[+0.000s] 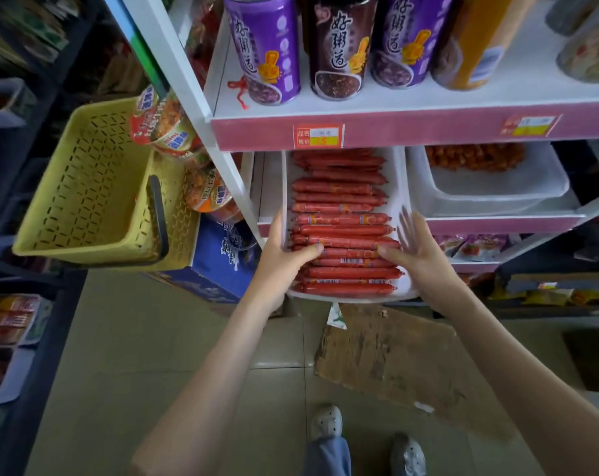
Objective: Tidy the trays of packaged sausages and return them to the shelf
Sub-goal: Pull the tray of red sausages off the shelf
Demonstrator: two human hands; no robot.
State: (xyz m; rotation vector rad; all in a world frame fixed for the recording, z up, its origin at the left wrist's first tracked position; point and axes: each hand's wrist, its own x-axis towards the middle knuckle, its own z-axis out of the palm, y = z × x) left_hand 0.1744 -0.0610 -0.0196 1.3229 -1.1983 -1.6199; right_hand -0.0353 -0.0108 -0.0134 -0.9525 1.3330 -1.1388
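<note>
Head view: left hand [284,250] is clamping the sausage tray [402,180]; right hand [416,249] is pressing its wall, fingers splayed.

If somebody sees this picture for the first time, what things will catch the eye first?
First the white tray packed with red sausages, at the centre, sticking out from the lower shelf. The left hand grips its left rim and the right hand lies flat against its right side. Then the purple cans on the upper shelf and the yellow basket at left.
</note>
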